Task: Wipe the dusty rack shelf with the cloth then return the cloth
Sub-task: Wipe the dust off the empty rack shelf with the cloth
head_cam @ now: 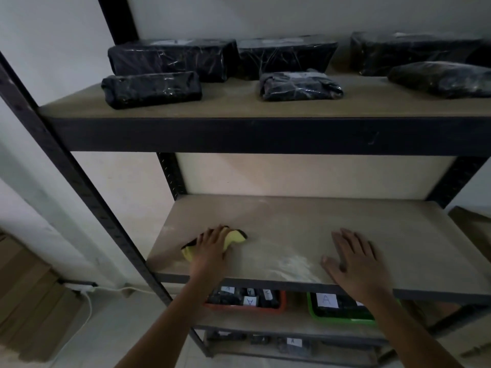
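Clearly the white dust patch (289, 266) near the shelf's (305, 221) front edge is needing firm, overlapping strokes. The right hand (356, 264) is lying flat and open beside it, bracing. Farther in, toward the front-left corner, the left hand (212, 248) is pressing down on the yellow cloth (233, 239), its grip curling round it.

A white paper label (326, 300) reading "A" sits on the dark contents of the green tray (316, 313). More white slips (250, 300) marked "A" lie in the red tray (283, 301), some turned upside down. Another "A" label (293, 342) shows on the lowest shelf.
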